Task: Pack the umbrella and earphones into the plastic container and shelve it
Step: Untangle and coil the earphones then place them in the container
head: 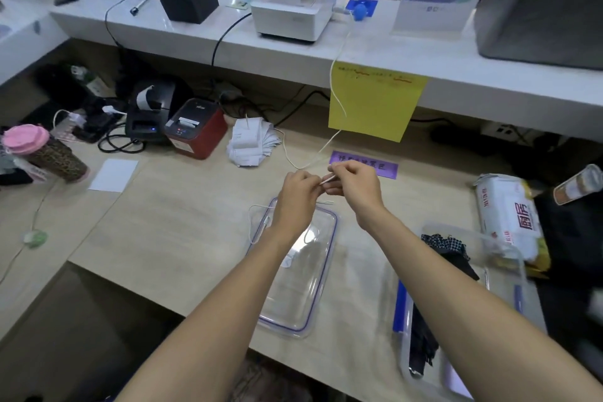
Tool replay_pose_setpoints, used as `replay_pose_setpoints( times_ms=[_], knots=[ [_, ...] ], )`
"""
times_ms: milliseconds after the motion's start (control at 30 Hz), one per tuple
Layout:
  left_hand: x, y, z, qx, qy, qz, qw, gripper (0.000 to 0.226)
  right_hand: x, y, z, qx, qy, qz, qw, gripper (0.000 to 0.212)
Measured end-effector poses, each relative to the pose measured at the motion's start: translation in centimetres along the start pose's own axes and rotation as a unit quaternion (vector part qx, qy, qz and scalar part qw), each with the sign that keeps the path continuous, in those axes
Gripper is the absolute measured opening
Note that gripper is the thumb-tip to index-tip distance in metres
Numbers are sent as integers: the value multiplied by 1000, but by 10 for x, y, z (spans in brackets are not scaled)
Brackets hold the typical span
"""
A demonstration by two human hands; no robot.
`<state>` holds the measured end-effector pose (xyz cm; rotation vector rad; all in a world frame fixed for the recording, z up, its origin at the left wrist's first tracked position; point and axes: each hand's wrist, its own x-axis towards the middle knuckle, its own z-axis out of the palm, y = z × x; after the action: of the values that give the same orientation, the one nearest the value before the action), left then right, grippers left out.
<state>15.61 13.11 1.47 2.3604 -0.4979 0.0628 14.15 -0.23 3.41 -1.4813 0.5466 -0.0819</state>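
Observation:
Both my hands meet above the far end of a clear lid (321,274) with a purple seal, lying flat on the wooden desk. My left hand (298,196) and my right hand (354,181) pinch a thin white earphone cord (328,179) between them. A loop of the cord (253,222) hangs down over the lid's left edge. To the right stands the clear plastic container (509,251), with a dark folded umbrella (447,248) inside it, partly hidden by my right forearm.
A white wipes pack (504,212) lies right of the container. A red label printer (195,127), a black printer (151,111) and a stack of receipts (249,142) stand at the desk's back. A pink-lidded cup (42,153) is at left. A raised white counter (293,52) runs behind.

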Motion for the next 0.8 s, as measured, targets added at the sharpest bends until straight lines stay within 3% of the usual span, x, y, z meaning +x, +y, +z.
replay_pose_setpoints(
  times_ms=[133,300,367,467,533,667,800],
  knots=[
    [13,21,-11,-159,-36,-92,982,23,0,-8,-18,-27,-14,-32,999,23],
    [31,56,-16,-430,-47,-183,883,23,-9,-17,-41,-81,-77,-27,993,51],
    [38,71,-15,-472,-37,-182,862,23,-18,-19,-50,-81,-129,-12,988,57],
    [50,93,-16,-498,-39,-172,849,22,-34,-23,-60,-118,-171,-16,978,48],
    [57,105,-19,-493,-35,-154,856,22,-39,-28,-66,-149,-117,-62,980,43],
    [70,127,-26,-391,6,-114,913,25,-47,-52,-90,-123,12,-139,983,37],
    [75,166,-31,-434,-15,-115,894,33,-51,-80,-125,-181,72,-170,966,37]
  ],
)
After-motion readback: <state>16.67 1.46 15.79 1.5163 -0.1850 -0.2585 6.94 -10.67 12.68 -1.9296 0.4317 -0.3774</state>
